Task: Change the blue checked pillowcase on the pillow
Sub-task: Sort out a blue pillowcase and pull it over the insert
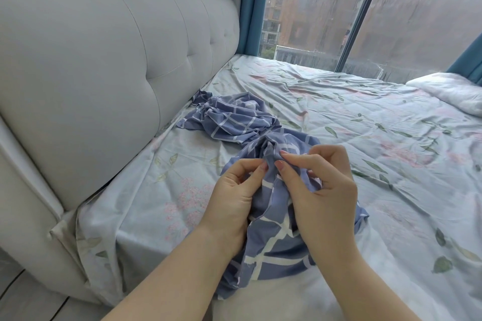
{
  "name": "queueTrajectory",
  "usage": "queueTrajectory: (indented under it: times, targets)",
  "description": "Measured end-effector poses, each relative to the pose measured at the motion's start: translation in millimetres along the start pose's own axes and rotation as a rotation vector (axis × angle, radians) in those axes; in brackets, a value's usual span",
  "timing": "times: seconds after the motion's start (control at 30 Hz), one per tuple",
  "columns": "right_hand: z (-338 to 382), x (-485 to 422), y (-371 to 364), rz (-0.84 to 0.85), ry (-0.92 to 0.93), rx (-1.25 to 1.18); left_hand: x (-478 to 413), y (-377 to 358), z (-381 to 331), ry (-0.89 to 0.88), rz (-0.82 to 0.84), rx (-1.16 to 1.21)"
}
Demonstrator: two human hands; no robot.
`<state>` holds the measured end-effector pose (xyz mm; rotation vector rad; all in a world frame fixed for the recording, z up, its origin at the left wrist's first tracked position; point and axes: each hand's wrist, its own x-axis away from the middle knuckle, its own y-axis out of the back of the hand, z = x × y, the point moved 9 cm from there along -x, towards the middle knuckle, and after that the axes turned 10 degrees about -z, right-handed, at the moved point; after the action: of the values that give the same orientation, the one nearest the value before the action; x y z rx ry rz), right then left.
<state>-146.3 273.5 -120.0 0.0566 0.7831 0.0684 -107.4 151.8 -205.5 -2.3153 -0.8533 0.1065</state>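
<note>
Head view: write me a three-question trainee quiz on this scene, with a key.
1. True or false: the left hand and the right hand both pinch the pillowcase.
2. Where does the crumpled checked cloth lie? A: on the floor. B: on the bed beside the headboard. C: on top of the white pillow.
3. Fill in: the sheet has a ___ print.

Key: 1 true; 2 B; 3 floral.
</note>
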Motion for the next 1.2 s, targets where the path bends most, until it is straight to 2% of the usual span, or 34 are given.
queueTrajectory:
  times: [0.13,0.2,0.27,0.4,0.53,0.77,0.87,1.03,1.1,1.2]
  targets:
    - [19,3,-8,0.075,0.138,-0.015,1,1,7,0.018,0.0,-0.031]
    - [24,6,-14,0.14,0.14,-0.06,-1,3,8,0.023,-0.001,-0.035]
    - [21,5,-15,0.158,0.037,-0.135,-2,5,5,0.001,-0.018,-0.043]
    - [-7,-3,0,0.014,-0.233,-0.211,0,1,1,-0.052,-0.029,-0.074]
    - [-20,-5,3,0.018,-0.308,-0.235,4,-9,0,0.013,0.064,-0.007]
    - [-17,-1,-3,0.183,-0.395,-0.409,6,-12,-5,-0.058,0.111,-0.017]
    - [-19,1,-3,0.203,-0.397,-0.395,3,-10,-4,-0.081,0.08,-0.029]
    - [-25,0,5,0.11,-0.385,-0.347,1,-8,-1,-0.035,0.054,0.068]
    - [-26,0,7,0.093,-0.328,-0.248,0,-6,-2,-0.028,0.04,0.081]
    - [-23,0,2,0.17,-0.159,-0.068,-2,-2,-4,-0.042,-0.012,0.066]
